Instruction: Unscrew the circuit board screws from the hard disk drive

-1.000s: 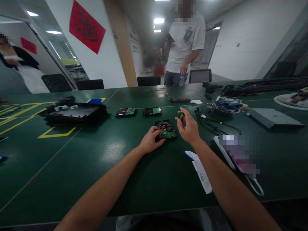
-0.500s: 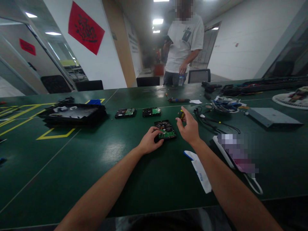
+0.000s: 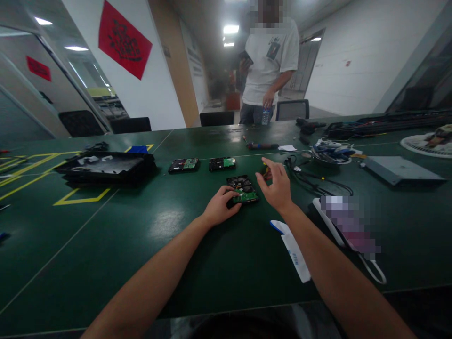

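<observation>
A hard drive lies circuit-board-up on the dark green table. My left hand rests on its near left corner, fingers curled against its edge. Just right of the drive hovers my right hand, pinching a small yellow-and-black screwdriver between thumb and fingers, with the index finger raised. Most of the tool is hidden behind the hand.
Two more hard drives lie further back. A black tray sits at left. Black cables, a bowl of wires and a grey flat box lie right. A white tag lies near my right forearm. A person stands across the table.
My right hand has dropped slightly and turned, so the yellow screwdriver is now mostly hidden behind it. The left hand stays on the drive.
</observation>
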A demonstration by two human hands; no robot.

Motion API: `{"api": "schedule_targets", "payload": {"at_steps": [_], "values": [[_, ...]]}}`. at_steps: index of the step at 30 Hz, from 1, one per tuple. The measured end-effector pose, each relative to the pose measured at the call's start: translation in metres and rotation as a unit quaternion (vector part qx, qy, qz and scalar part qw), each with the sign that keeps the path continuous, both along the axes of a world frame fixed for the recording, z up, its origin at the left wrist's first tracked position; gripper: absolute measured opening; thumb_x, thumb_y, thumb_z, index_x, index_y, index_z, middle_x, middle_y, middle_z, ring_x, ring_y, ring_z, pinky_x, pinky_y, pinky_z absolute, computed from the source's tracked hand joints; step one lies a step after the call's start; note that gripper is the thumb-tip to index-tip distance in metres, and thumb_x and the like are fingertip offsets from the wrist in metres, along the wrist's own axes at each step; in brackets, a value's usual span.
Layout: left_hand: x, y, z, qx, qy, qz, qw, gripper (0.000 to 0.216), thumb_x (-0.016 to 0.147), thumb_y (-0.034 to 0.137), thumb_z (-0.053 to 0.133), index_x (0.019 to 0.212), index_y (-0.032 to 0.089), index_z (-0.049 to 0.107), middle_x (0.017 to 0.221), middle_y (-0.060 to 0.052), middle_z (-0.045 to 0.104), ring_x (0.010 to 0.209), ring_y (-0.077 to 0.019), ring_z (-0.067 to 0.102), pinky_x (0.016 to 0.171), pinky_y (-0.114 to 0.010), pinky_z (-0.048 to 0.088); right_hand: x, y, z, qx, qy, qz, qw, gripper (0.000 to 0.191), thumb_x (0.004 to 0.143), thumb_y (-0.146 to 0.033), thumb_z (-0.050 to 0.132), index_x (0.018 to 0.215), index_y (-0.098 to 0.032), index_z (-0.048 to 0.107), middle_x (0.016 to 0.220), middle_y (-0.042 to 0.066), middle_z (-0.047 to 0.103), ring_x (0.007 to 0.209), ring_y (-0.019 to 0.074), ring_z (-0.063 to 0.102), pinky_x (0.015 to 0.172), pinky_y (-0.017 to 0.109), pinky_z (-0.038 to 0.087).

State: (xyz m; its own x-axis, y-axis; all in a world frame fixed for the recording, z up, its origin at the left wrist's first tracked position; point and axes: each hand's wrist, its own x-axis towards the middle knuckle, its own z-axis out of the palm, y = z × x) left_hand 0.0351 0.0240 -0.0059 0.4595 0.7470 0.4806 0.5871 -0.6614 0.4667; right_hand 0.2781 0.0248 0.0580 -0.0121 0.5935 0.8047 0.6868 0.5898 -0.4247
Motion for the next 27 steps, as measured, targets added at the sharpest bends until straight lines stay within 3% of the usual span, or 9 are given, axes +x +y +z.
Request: {"api": "schedule_targets", "payload": {"at_steps": [3, 8, 14, 20, 27], "values": [[-0.0001, 0.0005, -0.0005, 0.004, -0.001, -0.002, 1.0, 0.038, 0.087, 0.035, 0.075, 0.123, 0.025, 0.068, 0.129, -0.009, 0.055, 0.117, -0.0263, 0.063, 0.103, -0.044, 0.056, -0.0001, -0.0007, 0.0007, 0.002, -0.006, -0.004, 1.0, 0.046, 0.095, -0.033, 0.061, 0.14, -0.027, 0.054, 0.114, 0.01, 0.06, 0.086, 0.0227, 0.064, 0.081, 0.046, 0.062], [-0.0006, 0.0006, 0.0001, 0.005, 0.006, 0.001, 1.0, 0.037, 0.088, 0.036, 0.075, 0.122, 0.024, 0.068, 0.129, -0.01, 0.055, 0.117, -0.0269, 0.063, 0.101, -0.044, 0.057, -0.0003, 0.0013, 0.0, 0.02, -0.004, 0.01, 1.0, 0.05, 0.096, -0.024, 0.055, 0.145, -0.025, 0.048, 0.124, 0.013, 0.061, 0.102, 0.0272, 0.065, 0.089, 0.049, 0.061], [-0.0007, 0.0003, 0.0004, 0.004, 0.001, 0.0, 1.0, 0.038, 0.087, 0.035, 0.076, 0.122, 0.024, 0.069, 0.129, -0.01, 0.056, 0.116, -0.0261, 0.063, 0.103, -0.044, 0.056, -0.0005, -0.0004, -0.0008, 0.008, 0.003, -0.014, 1.0, 0.044, 0.095, -0.033, 0.062, 0.138, -0.027, 0.055, 0.116, 0.01, 0.058, 0.084, 0.0223, 0.063, 0.082, 0.047, 0.062], [-0.0004, 0.0003, 0.0002, 0.008, 0.003, 0.0, 1.0, 0.037, 0.087, 0.036, 0.076, 0.121, 0.023, 0.069, 0.129, -0.01, 0.056, 0.115, -0.0265, 0.064, 0.1, -0.044, 0.058, 0.001, 0.0026, -0.002, 0.01, 0.003, 0.01, 1.0, 0.05, 0.096, -0.024, 0.055, 0.145, -0.025, 0.047, 0.122, 0.013, 0.062, 0.101, 0.0275, 0.066, 0.089, 0.049, 0.061], [0.001, -0.0006, 0.0012, 0.006, 0.006, 0.008, 1.0, 0.038, 0.087, 0.037, 0.076, 0.122, 0.024, 0.069, 0.128, -0.01, 0.057, 0.115, -0.0272, 0.064, 0.1, -0.045, 0.058, 0.0, -0.0003, -0.0011, 0.005, -0.003, -0.013, 1.0, 0.045, 0.095, -0.033, 0.062, 0.138, -0.026, 0.053, 0.115, 0.01, 0.058, 0.085, 0.0225, 0.063, 0.082, 0.047, 0.062]]}}
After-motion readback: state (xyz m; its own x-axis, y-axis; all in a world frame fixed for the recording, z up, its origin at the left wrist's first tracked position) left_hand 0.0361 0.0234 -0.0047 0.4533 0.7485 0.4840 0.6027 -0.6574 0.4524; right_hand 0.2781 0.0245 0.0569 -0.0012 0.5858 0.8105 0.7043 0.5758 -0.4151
